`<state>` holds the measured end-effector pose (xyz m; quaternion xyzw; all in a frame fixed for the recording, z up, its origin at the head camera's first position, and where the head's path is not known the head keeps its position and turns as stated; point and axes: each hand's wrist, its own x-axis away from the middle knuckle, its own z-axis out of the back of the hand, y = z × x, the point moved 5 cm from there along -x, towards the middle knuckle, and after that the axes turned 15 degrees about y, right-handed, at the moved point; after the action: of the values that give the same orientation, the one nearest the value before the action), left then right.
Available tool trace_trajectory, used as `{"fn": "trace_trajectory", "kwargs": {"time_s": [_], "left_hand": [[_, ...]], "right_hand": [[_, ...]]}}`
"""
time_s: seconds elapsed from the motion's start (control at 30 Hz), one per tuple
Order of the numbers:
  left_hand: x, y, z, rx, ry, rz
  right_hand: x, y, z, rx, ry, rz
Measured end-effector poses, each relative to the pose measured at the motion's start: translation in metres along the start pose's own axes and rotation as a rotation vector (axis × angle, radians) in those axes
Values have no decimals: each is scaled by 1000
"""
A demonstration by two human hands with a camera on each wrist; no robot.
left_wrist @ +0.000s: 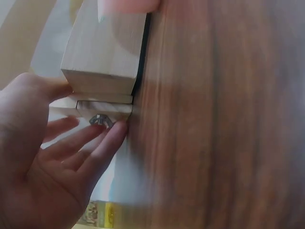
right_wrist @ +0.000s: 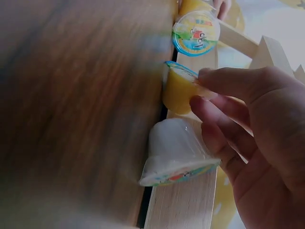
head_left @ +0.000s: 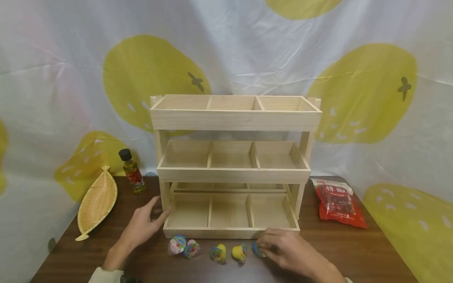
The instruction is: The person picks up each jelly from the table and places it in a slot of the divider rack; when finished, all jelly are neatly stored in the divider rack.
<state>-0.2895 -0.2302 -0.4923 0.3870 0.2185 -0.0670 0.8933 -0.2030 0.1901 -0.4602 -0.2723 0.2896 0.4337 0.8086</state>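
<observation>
A three-tier wooden rack (head_left: 233, 177) with divided trays stands on the table. At its lower left corner my left hand (head_left: 146, 220) grips the frame, thumb on the bottom tray's side and fingers round the post; in the left wrist view, fingertips touch a metal wing nut (left_wrist: 100, 120). My right hand (head_left: 288, 249) is at the right end of a row of small jelly cups, its fingers loosely bent beside a white jelly cup (right_wrist: 174, 148). Yellow jelly cups (head_left: 238, 252) and pink jelly cups (head_left: 177, 244) lie farther left, in front of the rack.
A woven boat-shaped basket (head_left: 97, 202) and a small dark-capped bottle (head_left: 132, 173) are left of the rack. To its right lies a red packet (head_left: 337, 202). A patterned cloth (head_left: 240, 47) hangs behind the wooden table (head_left: 339, 247).
</observation>
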Motion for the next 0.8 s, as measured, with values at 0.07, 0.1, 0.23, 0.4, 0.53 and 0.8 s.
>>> {"fn": "trace_trajectory", "kwargs": {"time_s": [0.07,0.1,0.23,0.4,0.53,0.8], "left_hand": [[0,-1,0,3,-16,9],[0,-1,-1,5,-23,12],[0,-3,0,22,-38,32],[0,-3,1,34,-46,33],[0,-3,0,41,-48,36],[0,-2,-3,50,-34,23]], "right_hand": [[0,0,-2,-14,-15,-20],[-1,0,-3,-17,-20,-28],[-2,0,-7,-20,-27,-32],[-2,5,-7,-22,-25,-59],[-1,10,-6,-28,-55,-117],[2,8,-7,-114,-78,-170]]}}
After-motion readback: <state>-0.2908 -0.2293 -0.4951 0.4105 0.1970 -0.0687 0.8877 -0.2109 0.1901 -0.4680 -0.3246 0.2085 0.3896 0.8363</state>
